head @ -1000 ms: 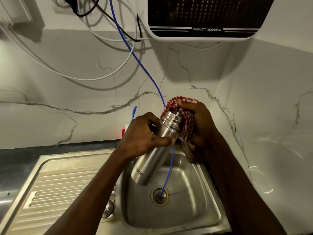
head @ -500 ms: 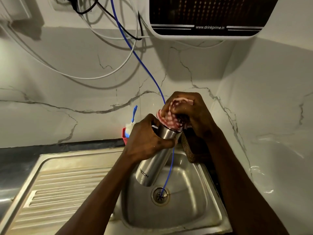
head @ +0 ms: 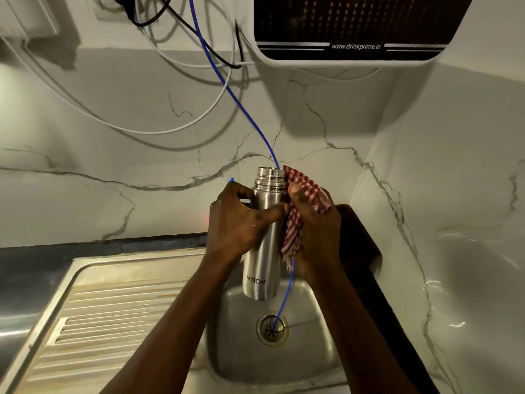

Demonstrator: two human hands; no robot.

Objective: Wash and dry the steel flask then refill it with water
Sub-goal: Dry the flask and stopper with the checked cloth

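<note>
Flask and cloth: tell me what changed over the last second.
The flask swung from tilted to upright over the sink. The cloth came off its mouth, which now shows bare, and moved down against its right side. Unchanged: the left hand grips the flask body, the right hand holds the cloth, and the blue tube hangs into the drain.

steel flask [head: 262,245], upright, uncapped, over sink [head: 312,351]

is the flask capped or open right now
Open: the steel flask shows bare neck threads and no cap, held upright over the sink.
</note>
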